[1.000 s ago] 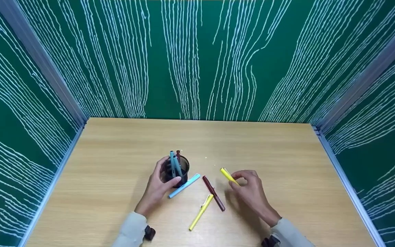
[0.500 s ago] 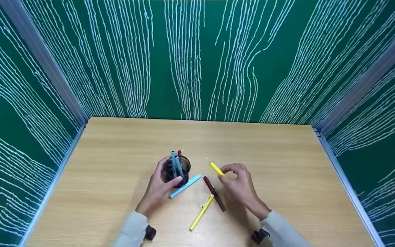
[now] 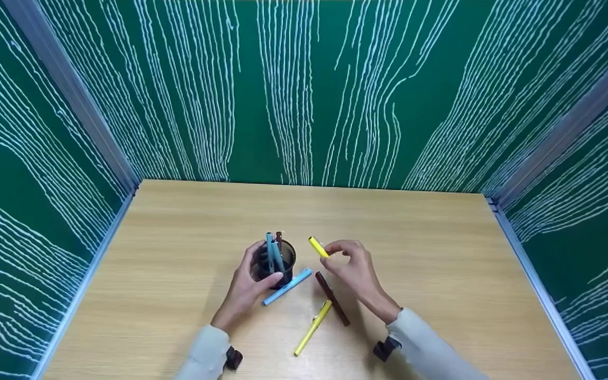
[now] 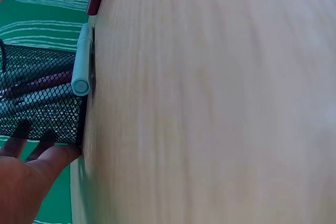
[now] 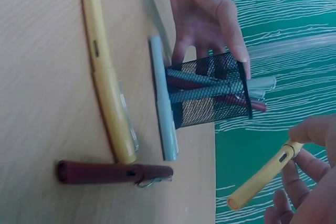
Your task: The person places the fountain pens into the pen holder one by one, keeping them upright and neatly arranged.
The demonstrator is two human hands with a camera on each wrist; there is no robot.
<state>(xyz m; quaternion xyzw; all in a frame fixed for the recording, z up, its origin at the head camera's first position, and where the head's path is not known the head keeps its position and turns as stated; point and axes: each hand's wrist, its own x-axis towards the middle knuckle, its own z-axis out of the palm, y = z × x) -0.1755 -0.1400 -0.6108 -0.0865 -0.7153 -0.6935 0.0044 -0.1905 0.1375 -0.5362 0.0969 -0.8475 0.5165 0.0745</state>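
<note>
Moved toward mesh cup (image 3: 277, 262): your right hand (image 3: 354, 272), pinching yellow pen (image 3: 318, 247); your left hand (image 3: 246, 287) grips cup on bench (image 3: 441, 253)

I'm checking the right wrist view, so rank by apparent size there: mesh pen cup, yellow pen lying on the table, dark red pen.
Largest to smallest as they appear:
1. mesh pen cup
2. yellow pen on the table
3. dark red pen
The two pens are close in length, and camera distance may skew that.
</note>
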